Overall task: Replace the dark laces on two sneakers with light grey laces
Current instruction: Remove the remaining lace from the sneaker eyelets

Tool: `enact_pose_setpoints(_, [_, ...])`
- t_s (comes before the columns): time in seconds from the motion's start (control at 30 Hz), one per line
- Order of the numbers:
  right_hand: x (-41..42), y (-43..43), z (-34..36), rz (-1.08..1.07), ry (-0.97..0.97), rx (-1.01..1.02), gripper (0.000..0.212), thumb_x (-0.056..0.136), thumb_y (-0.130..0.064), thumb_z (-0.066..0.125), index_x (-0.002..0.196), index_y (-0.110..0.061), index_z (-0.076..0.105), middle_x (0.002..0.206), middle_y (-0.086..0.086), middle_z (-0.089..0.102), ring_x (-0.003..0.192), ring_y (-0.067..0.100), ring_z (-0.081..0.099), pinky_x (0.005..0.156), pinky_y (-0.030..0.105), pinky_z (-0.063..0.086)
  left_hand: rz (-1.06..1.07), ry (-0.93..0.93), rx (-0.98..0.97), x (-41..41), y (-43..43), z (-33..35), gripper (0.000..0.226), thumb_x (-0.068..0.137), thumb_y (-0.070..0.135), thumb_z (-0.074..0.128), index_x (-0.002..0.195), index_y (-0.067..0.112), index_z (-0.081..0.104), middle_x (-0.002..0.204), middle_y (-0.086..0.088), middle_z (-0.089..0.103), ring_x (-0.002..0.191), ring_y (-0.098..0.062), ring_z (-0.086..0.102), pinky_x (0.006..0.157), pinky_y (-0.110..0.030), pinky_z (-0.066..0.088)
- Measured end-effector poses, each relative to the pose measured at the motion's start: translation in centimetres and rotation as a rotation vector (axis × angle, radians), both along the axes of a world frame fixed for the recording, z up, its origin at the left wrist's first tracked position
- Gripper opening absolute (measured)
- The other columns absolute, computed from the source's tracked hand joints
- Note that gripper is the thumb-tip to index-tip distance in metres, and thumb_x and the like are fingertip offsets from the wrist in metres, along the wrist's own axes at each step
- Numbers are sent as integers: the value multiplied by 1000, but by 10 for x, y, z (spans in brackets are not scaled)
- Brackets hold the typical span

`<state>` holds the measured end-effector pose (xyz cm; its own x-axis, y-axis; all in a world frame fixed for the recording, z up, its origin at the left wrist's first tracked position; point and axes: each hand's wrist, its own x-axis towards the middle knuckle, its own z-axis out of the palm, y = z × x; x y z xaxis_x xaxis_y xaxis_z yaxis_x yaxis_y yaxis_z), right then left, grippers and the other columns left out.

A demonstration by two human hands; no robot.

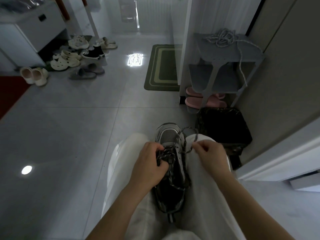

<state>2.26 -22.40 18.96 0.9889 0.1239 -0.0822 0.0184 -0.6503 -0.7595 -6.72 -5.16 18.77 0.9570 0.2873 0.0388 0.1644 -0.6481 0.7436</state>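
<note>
A grey and black sneaker [170, 170] lies between my knees, toe pointing away from me. Its dark speckled lace [186, 151] is loose and partly threaded through the eyelets. My left hand [149, 163] grips the sneaker's left side at the eyelets, fingers curled into the tangle of lace. My right hand [211, 155] pinches a strand of the dark lace, which loops out past the toe and over my right knee. A bundle of light grey laces [223, 38] lies on top of a grey shoe rack [251, 54], one end hanging down its right side.
A dark lined bin [223, 127] stands right of my knee. Pink slippers [195, 101] sit under the rack. A green mat [161, 66] lies ahead, and several shoes and slippers [74, 58] are scattered at the far left by a white cabinet. Grey tile floor lies to my left.
</note>
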Motion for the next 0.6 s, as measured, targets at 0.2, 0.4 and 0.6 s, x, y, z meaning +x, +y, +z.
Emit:
enact_pose_setpoints(0.2, [-25, 27, 3, 100, -63, -51, 30, 80, -47, 66, 61, -25, 59, 54, -11, 54, 59, 9, 54, 71, 32, 44, 0, -6, -45, -2, 1, -1, 37, 77, 11, 62, 106, 29, 45, 108, 13, 45, 98, -1, 48, 74, -6, 37])
enact_pose_setpoints(0.4, [7, -1, 7, -231, -3, 217, 33, 87, -31, 63, 61, -13, 54, 53, -3, 45, 52, 12, 40, 56, 29, 34, -7, 14, -18, 0, 2, 3, 33, 77, 12, 62, 105, 25, 48, 107, 12, 47, 97, -2, 47, 76, -12, 38])
enact_pose_setpoints(0.6, [4, 0, -4, -131, 30, 184, 34, 89, -37, 59, 61, -17, 59, 55, -4, 54, 53, 12, 47, 55, 27, 35, 0, 6, -32, 0, 2, 0, 33, 76, 12, 62, 102, 26, 48, 105, 11, 47, 95, -3, 47, 73, -6, 35])
